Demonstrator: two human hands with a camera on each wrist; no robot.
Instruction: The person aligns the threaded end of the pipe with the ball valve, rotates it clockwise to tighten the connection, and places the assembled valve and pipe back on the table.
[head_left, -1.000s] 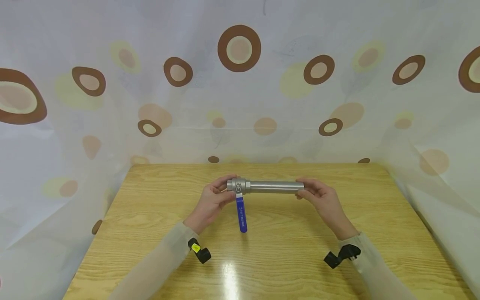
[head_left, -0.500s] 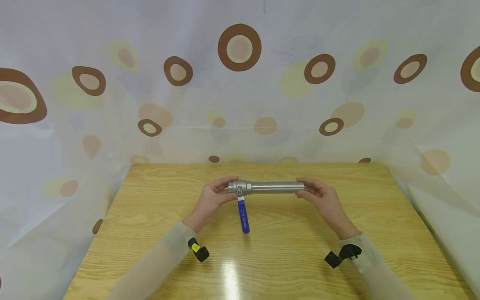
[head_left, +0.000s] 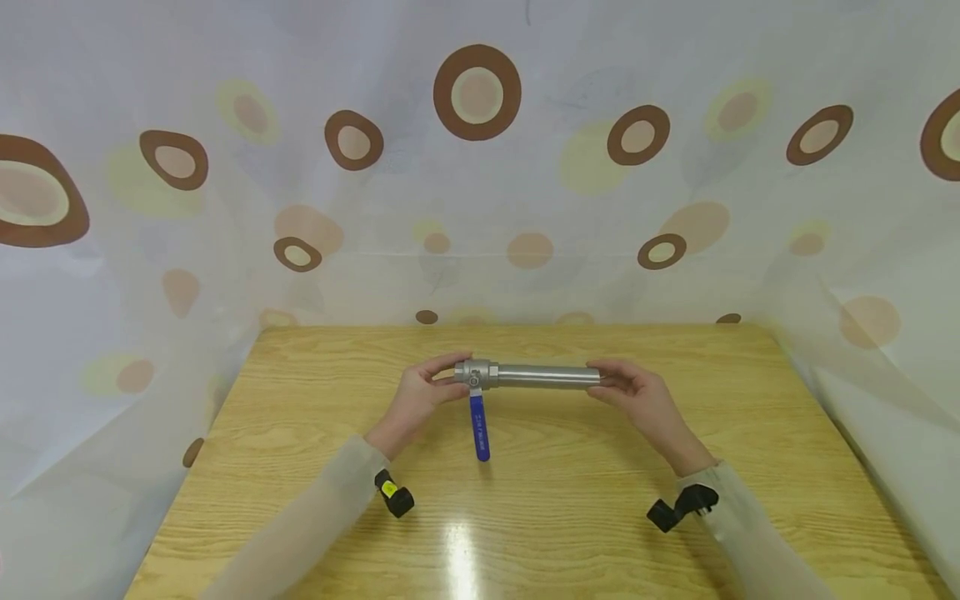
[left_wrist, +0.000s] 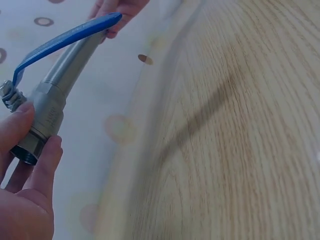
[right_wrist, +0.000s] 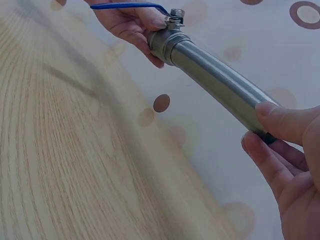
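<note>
A steel ball valve (head_left: 477, 374) joined to a straight metal pipe (head_left: 549, 377) is held level above the table. My left hand (head_left: 414, 402) pinches the valve's free end between thumb and fingers; its hollow opening shows in the left wrist view. The far end of the pipe sits between the thumb and fingertips of my right hand (head_left: 647, 405). From the valve stem a blue lever handle (head_left: 480, 427) sticks out toward me, square to the pipe. In the right wrist view the pipe (right_wrist: 220, 82) runs straight into the valve body (right_wrist: 165, 44).
The wooden table (head_left: 570, 508) lies below both hands, with the shadow of the held parts on it. A pale patterned sheet (head_left: 525, 192) hangs behind the table and along both sides. Each sleeve carries a small black wrist camera (head_left: 397, 498).
The valve and pipe have shifted very slightly left, together with both hands. The blue handle tips a little differently; both grips stay the same.
</note>
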